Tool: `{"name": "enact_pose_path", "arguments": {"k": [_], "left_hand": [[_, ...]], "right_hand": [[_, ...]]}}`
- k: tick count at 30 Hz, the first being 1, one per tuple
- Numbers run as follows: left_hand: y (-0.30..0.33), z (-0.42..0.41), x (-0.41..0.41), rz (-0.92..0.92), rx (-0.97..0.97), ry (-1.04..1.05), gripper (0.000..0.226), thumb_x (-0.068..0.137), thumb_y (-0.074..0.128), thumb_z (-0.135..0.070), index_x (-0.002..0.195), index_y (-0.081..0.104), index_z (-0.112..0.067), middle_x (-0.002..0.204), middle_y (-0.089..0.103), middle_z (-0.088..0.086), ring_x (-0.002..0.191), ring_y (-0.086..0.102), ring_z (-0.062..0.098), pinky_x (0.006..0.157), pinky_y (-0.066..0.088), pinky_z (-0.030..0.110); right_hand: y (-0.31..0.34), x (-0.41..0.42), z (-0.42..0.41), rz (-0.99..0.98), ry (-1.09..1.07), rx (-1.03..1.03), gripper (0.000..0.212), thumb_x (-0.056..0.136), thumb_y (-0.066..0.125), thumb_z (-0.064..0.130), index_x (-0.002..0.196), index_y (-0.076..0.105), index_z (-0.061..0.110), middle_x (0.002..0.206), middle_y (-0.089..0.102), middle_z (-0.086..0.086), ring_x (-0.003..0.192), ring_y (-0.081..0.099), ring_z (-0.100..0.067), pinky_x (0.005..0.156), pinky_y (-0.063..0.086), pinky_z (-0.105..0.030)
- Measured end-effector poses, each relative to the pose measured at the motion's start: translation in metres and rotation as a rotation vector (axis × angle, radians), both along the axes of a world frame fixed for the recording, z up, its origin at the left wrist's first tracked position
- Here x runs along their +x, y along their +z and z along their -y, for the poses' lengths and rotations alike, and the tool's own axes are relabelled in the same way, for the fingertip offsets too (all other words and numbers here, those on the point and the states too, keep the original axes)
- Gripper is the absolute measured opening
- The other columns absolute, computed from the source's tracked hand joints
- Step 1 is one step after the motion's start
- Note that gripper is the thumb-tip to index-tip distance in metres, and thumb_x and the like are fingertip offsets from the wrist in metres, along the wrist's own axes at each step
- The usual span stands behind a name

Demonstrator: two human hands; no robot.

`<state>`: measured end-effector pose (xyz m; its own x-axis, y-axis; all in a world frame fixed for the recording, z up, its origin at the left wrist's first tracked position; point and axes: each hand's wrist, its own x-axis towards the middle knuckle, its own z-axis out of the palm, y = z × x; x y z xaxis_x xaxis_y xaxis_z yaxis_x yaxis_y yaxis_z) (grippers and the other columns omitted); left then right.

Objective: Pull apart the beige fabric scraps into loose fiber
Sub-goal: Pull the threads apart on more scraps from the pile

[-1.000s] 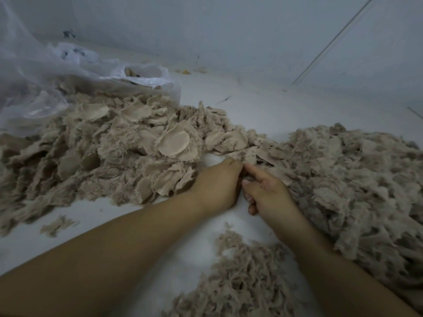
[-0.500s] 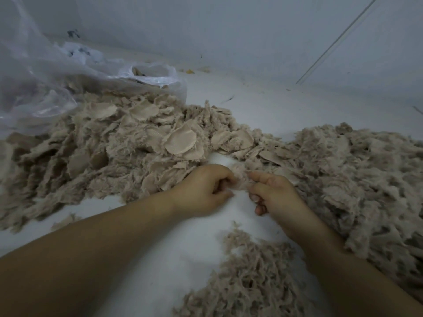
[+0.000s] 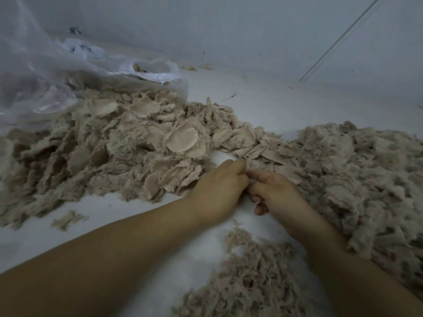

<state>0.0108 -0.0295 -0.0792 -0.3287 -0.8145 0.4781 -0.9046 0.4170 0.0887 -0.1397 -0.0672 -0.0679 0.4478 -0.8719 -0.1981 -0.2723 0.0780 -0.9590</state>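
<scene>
Left hand (image 3: pixel 218 191) and right hand (image 3: pixel 273 193) meet knuckle to knuckle, fingers curled, at the near edge of the scrap pile (image 3: pixel 128 143). Whether they pinch a scrap: can't tell, contact point hidden. Loose fiber (image 3: pixel 366 179) right of the pile, more fluff (image 3: pixel 249 277) nearer. Plastic bag (image 3: pixel 45 72) behind the pile.

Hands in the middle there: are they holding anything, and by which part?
Both the left hand and right hand have curled fingers meeting at a small beige fabric scrap. It is mostly hidden, so the exact part pinched cannot be told.
</scene>
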Motion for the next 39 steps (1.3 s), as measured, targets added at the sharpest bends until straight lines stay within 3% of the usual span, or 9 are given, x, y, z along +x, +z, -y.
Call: {"name": "enact_pose_path", "arguments": {"k": [4, 8, 12, 14, 19, 23, 30, 35, 39], "left_hand": [[-0.002, -0.007, 0.000, -0.116, 0.051, -0.072, 0.009, 0.086, 0.053, -0.005, 0.085, 0.061, -0.008, 0.082, 0.057, 0.009, 0.080, 0.047, 0.023, 0.065, 0.031, 0.034], [-0.001, -0.016, 0.002, -0.679, 0.163, -0.007, 0.018, 0.095, 0.048, -0.007, 0.078, 0.052, -0.008, 0.070, 0.054, 0.006, 0.066, 0.050, 0.017, 0.060, 0.041, 0.034], [0.000, -0.017, 0.006, -1.276, 0.361, 0.021, 0.019, 0.102, 0.044, -0.005, 0.085, 0.052, -0.007, 0.064, 0.063, 0.008, 0.060, 0.063, 0.022, 0.059, 0.054, 0.034], [0.002, -0.017, 0.007, -1.444, 0.445, -0.009, 0.025, 0.103, 0.042, -0.007, 0.082, 0.055, -0.012, 0.061, 0.064, 0.004, 0.056, 0.062, 0.019, 0.060, 0.053, 0.038], [0.003, -0.017, 0.006, -1.426, 0.512, -0.063, 0.027, 0.102, 0.043, -0.008, 0.081, 0.059, -0.012, 0.069, 0.062, 0.015, 0.059, 0.059, 0.021, 0.055, 0.050, 0.032], [0.005, -0.019, 0.006, -1.475, 0.486, -0.098, 0.029, 0.103, 0.042, -0.007, 0.078, 0.058, -0.012, 0.070, 0.063, 0.010, 0.061, 0.059, 0.020, 0.056, 0.049, 0.034], [0.010, -0.021, 0.007, -1.630, 0.415, -0.177, 0.034, 0.102, 0.038, -0.003, 0.075, 0.057, -0.010, 0.066, 0.062, 0.007, 0.057, 0.058, 0.020, 0.051, 0.050, 0.029], [0.009, -0.020, 0.008, -1.583, 0.503, -0.143, 0.024, 0.102, 0.040, -0.002, 0.082, 0.052, -0.001, 0.076, 0.060, 0.021, 0.061, 0.058, 0.027, 0.056, 0.052, 0.035], [0.006, -0.019, 0.006, -1.556, 0.542, -0.122, 0.026, 0.102, 0.042, -0.005, 0.080, 0.055, -0.005, 0.073, 0.059, 0.019, 0.058, 0.059, 0.025, 0.054, 0.051, 0.034]], "right_hand": [[0.000, 0.000, 0.001, -0.027, -0.022, 0.017, 0.044, 0.094, 0.051, 0.003, 0.138, 0.052, 0.002, 0.050, 0.049, 0.008, 0.044, 0.045, -0.001, 0.047, 0.045, -0.020], [0.002, 0.000, -0.001, -0.021, -0.004, 0.002, 0.027, 0.091, 0.053, 0.002, 0.115, 0.063, 0.010, 0.052, 0.044, 0.006, 0.049, 0.041, -0.006, 0.047, 0.045, -0.021], [-0.003, 0.002, 0.000, -0.018, -0.087, -0.009, 0.054, 0.089, 0.051, 0.001, 0.142, 0.050, 0.012, 0.049, 0.051, 0.011, 0.045, 0.045, -0.002, 0.046, 0.045, -0.021], [-0.005, 0.004, 0.000, -0.017, -0.139, -0.045, 0.049, 0.089, 0.054, 0.003, 0.136, 0.054, 0.017, 0.057, 0.054, 0.006, 0.050, 0.049, -0.006, 0.047, 0.046, -0.022], [-0.010, 0.002, -0.004, 0.058, -0.030, -0.201, 0.049, 0.089, 0.064, 0.005, 0.114, 0.055, 0.047, 0.064, 0.065, 0.008, 0.055, 0.056, -0.003, 0.047, 0.048, -0.022], [-0.010, 0.001, -0.002, -0.031, -0.054, -0.183, 0.023, 0.095, 0.057, 0.007, 0.091, 0.072, 0.024, 0.054, 0.057, 0.014, 0.050, 0.052, -0.001, 0.047, 0.047, -0.018], [-0.010, 0.007, 0.000, -0.059, -0.229, -0.109, 0.029, 0.098, 0.053, 0.007, 0.071, 0.062, 0.011, 0.053, 0.050, 0.001, 0.038, 0.046, -0.007, 0.045, 0.045, -0.025], [-0.002, 0.007, -0.007, 0.115, -0.257, -0.054, 0.027, 0.100, 0.049, 0.014, 0.084, 0.071, 0.020, 0.054, 0.058, 0.004, 0.043, 0.052, -0.005, 0.040, 0.047, -0.024], [0.000, 0.001, -0.013, 0.131, -0.156, -0.145, 0.033, 0.095, 0.061, 0.032, 0.078, 0.069, 0.005, 0.054, 0.053, 0.003, 0.045, 0.047, -0.007, 0.042, 0.042, -0.022]]}}
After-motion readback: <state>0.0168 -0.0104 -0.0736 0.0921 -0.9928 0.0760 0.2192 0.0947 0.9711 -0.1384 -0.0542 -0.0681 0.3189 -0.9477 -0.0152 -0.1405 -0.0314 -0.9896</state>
